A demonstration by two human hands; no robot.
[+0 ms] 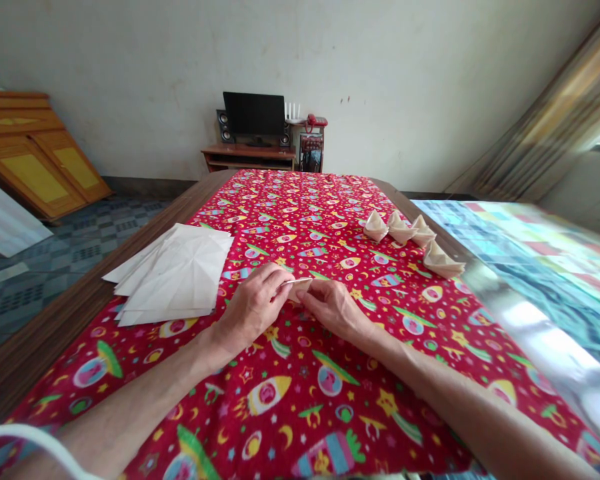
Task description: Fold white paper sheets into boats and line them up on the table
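Observation:
Between both hands, just above the red patterned cloth (pixel 280 233), is a small folded piece of cream paper (pixel 300 288). My left hand (pixel 259 298) pinches its left end, and my right hand (pixel 334 305) grips the right end with thumb and fingers. Much of the paper is hidden behind the fingers. To the left lies a fanned stack of creased paper sheets (pixel 180 273). Over on the right stand several folded paper shapes with pointed tips, among them one nearest me (pixel 443 260) and one at the far left of the group (pixel 375 225).
The cloth covers a long dark wooden table (pixel 100 303). Beyond its far end are a monitor (pixel 255 115) with speakers and a red telephone (pixel 316 122) on stands. A wooden cabinet (pixel 40 157) is at the left; a bed (pixel 530 247) lies right. A white cable (pixel 30 433) crosses the lower left.

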